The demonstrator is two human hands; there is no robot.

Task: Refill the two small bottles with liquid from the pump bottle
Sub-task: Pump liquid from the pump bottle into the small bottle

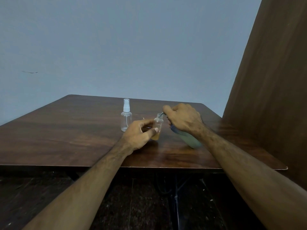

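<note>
From the head view, a dark wooden bench (66, 130) stands against a grey-blue wall (116, 47), with a brown wooden panel (269, 97) rising at its right side. Near the middle of the bench the left hand (138, 136) curls around a small open bottle (157, 128), thumb across its front and fingers behind, holding it upright on the surface; the bottle has no cap on its neck and holds amber liquid in its lower part. The right hand (182, 118) is wrapped over the top of the pump bottle (191, 139), a greenish bottle tilted so its base rests on the bench toward the near right and its top leans toward the small bottle. The hand covers the pump head, and the nozzle (162, 114) pokes out from under the forefinger, its tip at the mouth of the small open bottle. Whether liquid is flowing cannot be told. Just behind and to the left of the left hand stands a clear spray bottle (126, 119), upright, with its white sprayer and clear cap on, and it looks empty. Both bare forearms reach in from the near edge of the bench.
</note>
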